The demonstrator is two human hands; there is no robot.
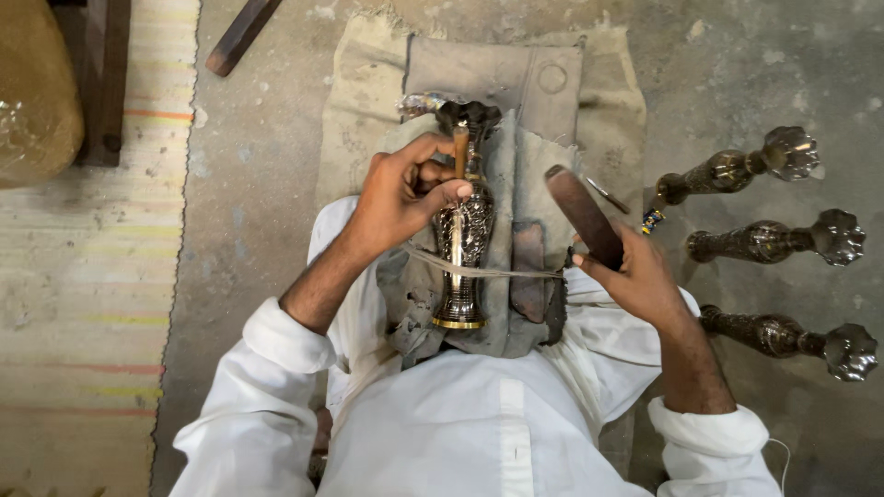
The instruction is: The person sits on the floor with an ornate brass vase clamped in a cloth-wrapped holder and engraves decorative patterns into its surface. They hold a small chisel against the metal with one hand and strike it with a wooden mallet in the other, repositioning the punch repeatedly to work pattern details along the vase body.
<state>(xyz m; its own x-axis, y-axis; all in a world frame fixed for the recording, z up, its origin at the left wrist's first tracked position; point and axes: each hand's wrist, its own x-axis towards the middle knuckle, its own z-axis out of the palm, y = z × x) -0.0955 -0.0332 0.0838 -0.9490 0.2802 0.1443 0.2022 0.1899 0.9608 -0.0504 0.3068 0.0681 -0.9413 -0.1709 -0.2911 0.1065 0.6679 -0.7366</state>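
Brass glints off the engraved vase (463, 230) that lies lengthwise on a grey cloth pad (520, 184) over the person's lap, its flared mouth pointing away and its gold-rimmed foot toward the white shirt (479, 423). A thin cord (488, 270) runs across the vase's lower body. The left hand (396, 198) sits over the vase's neck, its fingers (440, 195) closed round a slim wooden-handled chisel (459, 152) stood upright against the metal. The right hand (635, 271) is off to the side, fingers wrapped round the lower end of a dark wooden mallet (582, 213), which tilts up and inward, clear of the chisel. A small pointed tool (608, 195) lies on the sacking (368, 92) just beyond the mallet. Three more engraved vases (764, 244) lie on their sides in a row on the concrete floor (737, 74) at the person's right, mouths pointing outward. A striped woven mat (83, 304) covers the floor on the left.
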